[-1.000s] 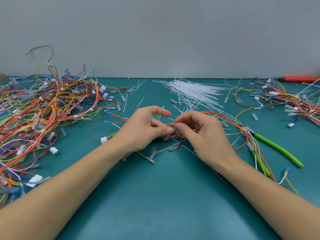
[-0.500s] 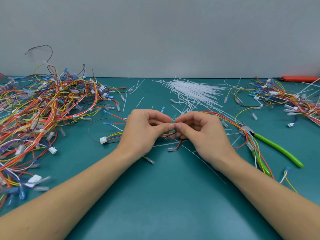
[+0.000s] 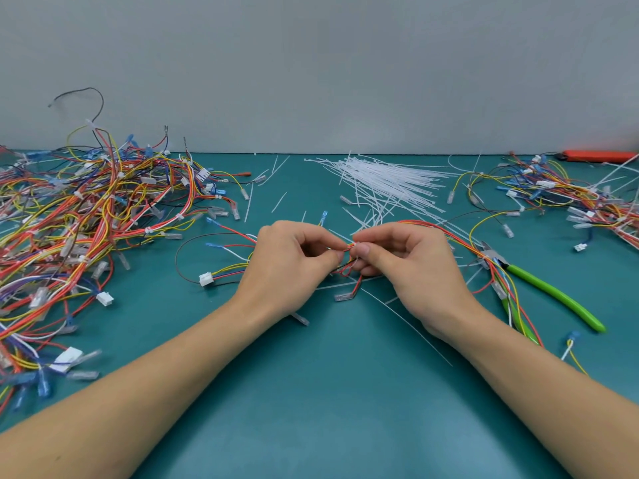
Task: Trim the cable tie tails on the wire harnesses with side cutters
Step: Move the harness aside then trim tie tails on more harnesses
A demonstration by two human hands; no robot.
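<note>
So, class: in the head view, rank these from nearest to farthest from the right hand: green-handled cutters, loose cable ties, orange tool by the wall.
1. Green-handled cutters, just right of the right hand.
2. Loose cable ties, behind it.
3. Orange tool, far right corner.

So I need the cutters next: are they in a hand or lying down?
Lying down. The cutters rest on the mat right of the right hand; both hands pinch the harness.
</note>
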